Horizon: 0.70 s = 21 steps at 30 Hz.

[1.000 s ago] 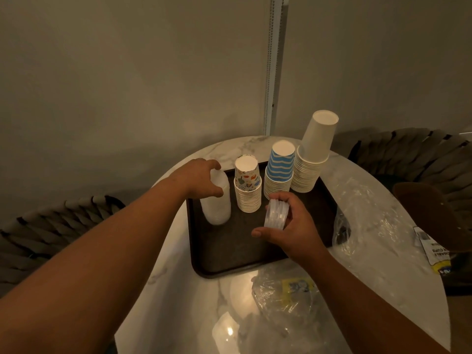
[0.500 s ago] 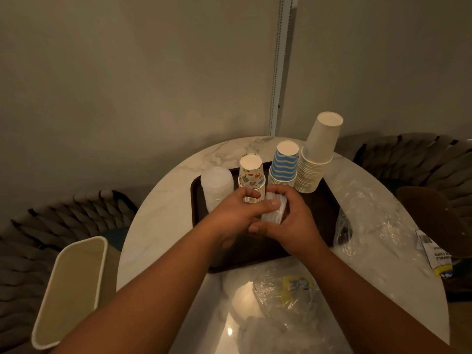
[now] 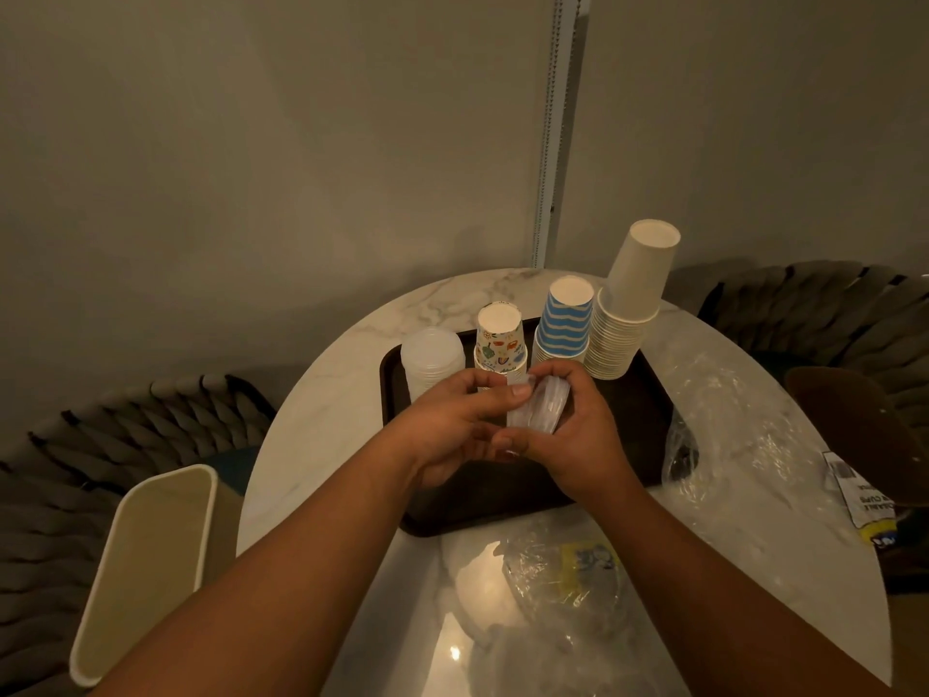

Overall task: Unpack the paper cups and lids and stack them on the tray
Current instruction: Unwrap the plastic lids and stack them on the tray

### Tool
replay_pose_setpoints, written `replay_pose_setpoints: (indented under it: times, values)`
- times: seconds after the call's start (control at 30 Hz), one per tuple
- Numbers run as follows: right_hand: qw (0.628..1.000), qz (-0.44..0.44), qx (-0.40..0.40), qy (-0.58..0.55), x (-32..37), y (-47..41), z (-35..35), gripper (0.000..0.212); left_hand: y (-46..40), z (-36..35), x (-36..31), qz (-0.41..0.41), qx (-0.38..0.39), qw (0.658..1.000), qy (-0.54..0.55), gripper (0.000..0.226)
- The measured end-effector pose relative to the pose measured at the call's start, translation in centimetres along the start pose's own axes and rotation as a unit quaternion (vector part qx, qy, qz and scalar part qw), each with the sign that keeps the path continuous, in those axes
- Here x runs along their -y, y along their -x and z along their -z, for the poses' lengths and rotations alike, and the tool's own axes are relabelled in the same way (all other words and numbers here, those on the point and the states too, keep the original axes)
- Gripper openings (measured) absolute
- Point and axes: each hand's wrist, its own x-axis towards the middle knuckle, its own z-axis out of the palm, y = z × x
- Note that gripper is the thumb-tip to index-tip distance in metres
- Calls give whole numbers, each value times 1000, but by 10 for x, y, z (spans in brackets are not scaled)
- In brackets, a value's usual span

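A dark tray [image 3: 638, 425] lies on the round marble table [image 3: 321, 435]. Along its far side stand a stack of clear lids [image 3: 431, 362], a stack of patterned cups [image 3: 500, 339], a stack of blue-striped cups [image 3: 565, 319] and a taller stack of plain white cups [image 3: 628, 314], all upside down. Over the tray's middle both hands hold a small bundle of clear lids [image 3: 538, 407] on edge. My left hand [image 3: 452, 425] pinches its left side with thumb and fingers. My right hand [image 3: 578, 435] curls round its right side.
Crumpled clear plastic wrappers [image 3: 744, 445] lie on the table to the right and another wrapper with a yellow label [image 3: 568, 570] lies at the near edge. A cream bin [image 3: 146, 565] stands on the floor at the left. Woven chairs flank the table.
My left hand left the lid stack at the tray's far left and came over to the lid bundle in my right hand. Both hands now hold the bundle a little higher.
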Motion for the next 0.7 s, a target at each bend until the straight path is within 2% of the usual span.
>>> replay_pose_setpoints:
  times: [0.3,0.4,0.47,0.5,0.53,0.6,0.63,0.67,0.7]
  values:
    - [1000,3,-16,-17,-1,-5,-7,74,3,7,-7,1,-14,1000,-4,65]
    - [999,1,-32,-28,-5,-8,-8,71,7,8,-20,-21,-44,997,-67,60]
    - [999,-7,-29,-18,-8,-8,-7,74,8,11,-34,-72,-85,980,-167,48]
    - [999,-12,-28,-11,-9,-8,-7,76,7,16,-43,-107,-114,957,-246,48]
    - [999,-16,-27,-4,-9,-8,-7,76,4,23,-52,-137,-147,916,-347,55]
    - [999,-23,-26,12,-9,-7,-8,74,-7,40,-68,-145,-191,798,-554,72]
    - [999,-28,-25,19,-9,-7,-8,73,-12,47,-74,-131,-192,748,-622,76]
    - [999,-33,-25,25,-9,-6,-8,74,-19,52,-77,-112,-181,718,-663,78]
    - [999,-36,-25,31,-10,-6,-9,75,-26,55,-79,-91,-164,704,-685,79]
